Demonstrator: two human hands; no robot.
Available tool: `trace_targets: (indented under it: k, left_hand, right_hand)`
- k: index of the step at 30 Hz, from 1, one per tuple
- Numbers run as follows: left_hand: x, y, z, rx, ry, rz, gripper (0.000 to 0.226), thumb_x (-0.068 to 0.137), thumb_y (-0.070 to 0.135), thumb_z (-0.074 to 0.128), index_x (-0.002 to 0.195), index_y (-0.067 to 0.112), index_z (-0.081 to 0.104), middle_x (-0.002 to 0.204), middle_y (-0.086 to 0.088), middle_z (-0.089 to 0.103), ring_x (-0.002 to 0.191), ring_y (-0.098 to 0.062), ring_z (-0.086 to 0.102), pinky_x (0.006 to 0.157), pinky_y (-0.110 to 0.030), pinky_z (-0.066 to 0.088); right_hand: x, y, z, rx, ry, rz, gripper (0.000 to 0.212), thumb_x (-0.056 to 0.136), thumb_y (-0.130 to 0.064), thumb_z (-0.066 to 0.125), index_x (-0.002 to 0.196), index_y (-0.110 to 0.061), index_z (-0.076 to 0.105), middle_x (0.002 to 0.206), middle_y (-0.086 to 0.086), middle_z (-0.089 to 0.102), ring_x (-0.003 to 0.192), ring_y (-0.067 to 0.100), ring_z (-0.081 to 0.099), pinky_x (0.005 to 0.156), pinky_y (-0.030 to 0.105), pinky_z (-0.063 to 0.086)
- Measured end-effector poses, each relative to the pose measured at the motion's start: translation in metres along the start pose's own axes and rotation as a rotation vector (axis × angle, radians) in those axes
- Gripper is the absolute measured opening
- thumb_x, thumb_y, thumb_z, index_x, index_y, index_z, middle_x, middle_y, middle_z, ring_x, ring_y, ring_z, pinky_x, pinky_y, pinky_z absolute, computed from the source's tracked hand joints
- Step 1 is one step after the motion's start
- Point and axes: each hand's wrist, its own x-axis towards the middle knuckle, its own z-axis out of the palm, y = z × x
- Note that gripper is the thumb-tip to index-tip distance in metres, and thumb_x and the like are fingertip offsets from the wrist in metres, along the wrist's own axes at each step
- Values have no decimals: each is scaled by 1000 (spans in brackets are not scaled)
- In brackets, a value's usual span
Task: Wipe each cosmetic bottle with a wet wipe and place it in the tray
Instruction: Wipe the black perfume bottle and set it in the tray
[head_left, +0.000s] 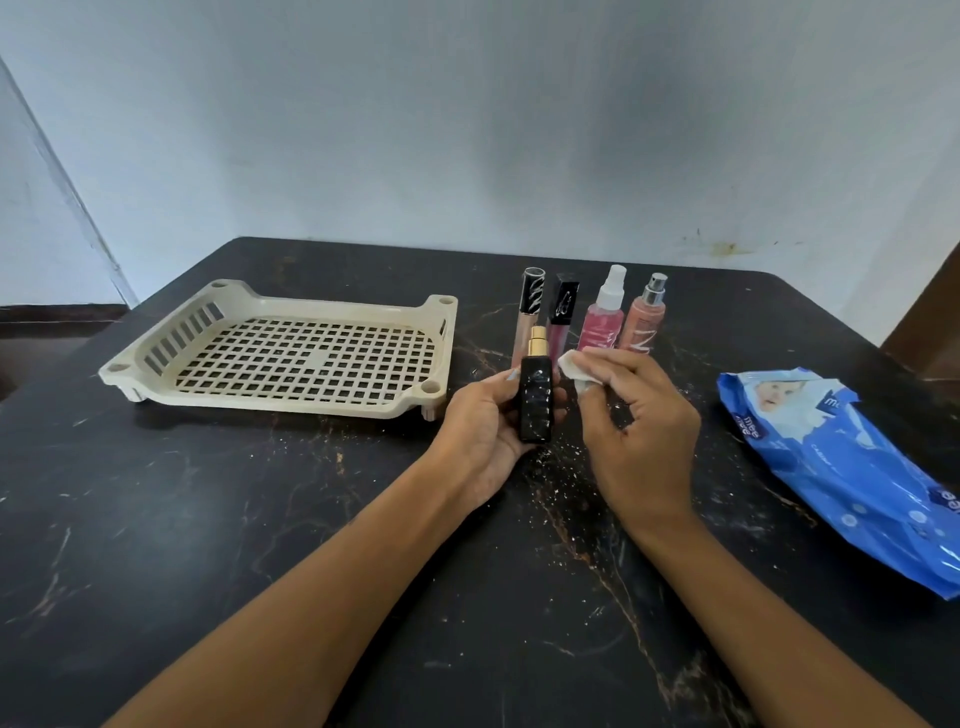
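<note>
Just right of the frame's centre, I hold a black, faceted rectangular bottle with a gold spray top (536, 402) upright. A crumpled white wet wipe (576, 371) sits beside its upper right shoulder, pinched in my fingers. Behind them, in a row at centre right, four bottles stand upright: a slim beige gloss tube with a black patterned cap (527, 312), a dark pink tube with a square black cap (561, 314), a pink spray bottle with a white nozzle (602, 312), and a peach spray bottle with a silver nozzle (641, 319). The cream plastic lattice tray (291, 402) lies flat at centre left.
</note>
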Motion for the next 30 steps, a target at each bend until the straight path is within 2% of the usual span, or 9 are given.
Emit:
trace_targets:
  k: [2,4,7,10,17,21,23,25,30]
  left_hand:
    - [-1,0,1,4,-10,3,32,94,3,35,117,-5,56,91,-14,65,79,-19,62,77,-32,54]
    - [-1,-1,1,23,-27,14,30,93,4,37,112,-1,60,86,-11,67,76,-17,62,74,-28,53]
    - [0,-2,1,44,-49,33,28,93,6,39,101,6,65,82,-7,69,78,-15,63,76,-27,51]
    - [-1,-3,1,48,-72,45,27,95,8,39,101,6,65,84,-7,69,79,-16,64,79,-28,52]
    - [-4,-2,4,70,-32,47,28,98,18,38,98,5,63,86,-10,66,79,-16,64,72,-25,55]
    - [-4,-3,7,50,26,9,34,98,23,40,113,0,59,95,-12,63,87,-18,62,86,-29,51]
    - [-4,-3,8,40,50,-10,37,99,24,38,119,-2,56,95,-12,63,87,-18,61,87,-30,50]
    - [-3,-3,7,33,62,-12,37,100,24,35,116,-2,57,94,-12,63,86,-19,62,88,-31,49]
    - [-1,-3,5,5,65,17,38,100,24,32,95,3,63,84,-11,65,78,-18,64,76,-29,52]
  right_hand:
    - [0,0,0,-3,-8,-33,26,82,11,64,105,0,72,101,3,67,94,4,60,87,2,41]
    - [-1,-1,1,1,-25,-78,25,83,10,64,104,1,73,101,7,69,94,9,62,86,3,43]
    - [-2,1,3,13,-63,-146,22,82,7,64,101,0,74,101,8,70,94,13,65,85,18,53]
    - [-2,2,3,1,-72,-164,21,82,5,64,99,1,74,99,8,70,92,17,66,80,28,56]
    - [-3,0,3,-47,-111,-241,21,79,7,63,97,3,74,98,12,70,93,18,63,90,20,50]
    - [-3,3,5,-25,-100,-215,22,80,8,63,99,3,73,98,11,70,92,18,63,85,22,52]
    - [-5,4,7,-11,-129,-216,23,82,6,62,102,3,73,100,11,69,94,17,63,82,24,54]
    - [-5,5,10,15,-151,-218,24,83,5,61,103,2,73,102,10,70,95,17,63,81,27,55]
    - [1,12,12,66,-205,-280,27,83,6,60,106,2,72,105,11,69,98,20,65,86,31,55]
